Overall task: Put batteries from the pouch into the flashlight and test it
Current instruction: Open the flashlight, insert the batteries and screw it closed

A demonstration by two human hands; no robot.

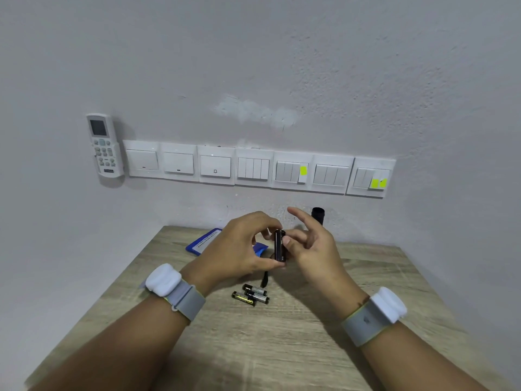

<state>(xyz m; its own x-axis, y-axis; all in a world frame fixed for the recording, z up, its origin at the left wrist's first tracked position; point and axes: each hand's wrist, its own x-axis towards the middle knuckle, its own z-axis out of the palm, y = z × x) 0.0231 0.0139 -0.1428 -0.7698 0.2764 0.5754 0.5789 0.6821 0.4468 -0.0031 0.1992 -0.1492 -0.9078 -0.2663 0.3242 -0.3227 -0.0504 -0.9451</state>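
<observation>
My left hand (239,246) grips a small dark cylinder, the battery holder (280,245), upright above the wooden table (282,348). My right hand (313,244) touches the holder's right side with thumb and middle fingers, the index finger raised. Three black and gold batteries (250,295) lie side by side on the table just below my hands. The black flashlight body (318,215) stands upright behind my right hand, near the wall. A blue pouch (203,239) lies flat behind my left hand, partly hidden. A short black strap (265,279) hangs below the holder.
The table's far edge meets a grey wall. On the wall run a row of white light switches (253,167) and a white remote control (103,146) in a holder at the left. Both wrists carry grey bands with white sensors.
</observation>
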